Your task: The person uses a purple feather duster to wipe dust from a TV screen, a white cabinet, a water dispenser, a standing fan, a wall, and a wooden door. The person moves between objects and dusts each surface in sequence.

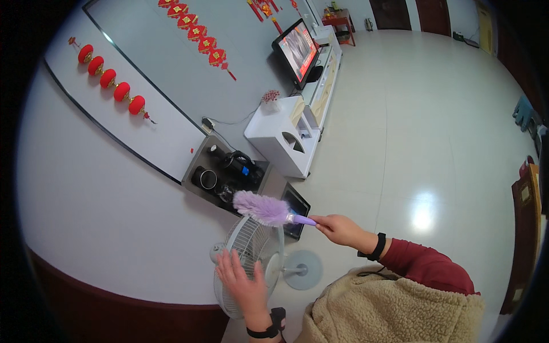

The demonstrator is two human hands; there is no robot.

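Observation:
My right hand (343, 230) grips the purple handle of a fluffy duster (262, 208). Its lilac head lies across the top rim of a white standing fan (253, 244), or just above it; which of the two I cannot tell. My left hand (241, 278) is spread against or just over the fan's wire cage, fingers apart, holding nothing. The fan's round base (303, 270) rests on the floor to the right of the cage. Behind the duster stands a tea-bar cabinet (274, 184) with a black kettle (236, 162) and a glass pot (225, 192) on top.
A white TV cabinet (268, 124) runs along the wall, bearing a television (298, 53) that is on. Red lantern strings (108, 79) hang on the left wall. Pale tiles cover the floor (364, 141). Brown wooden furniture (521, 240) stands at the right.

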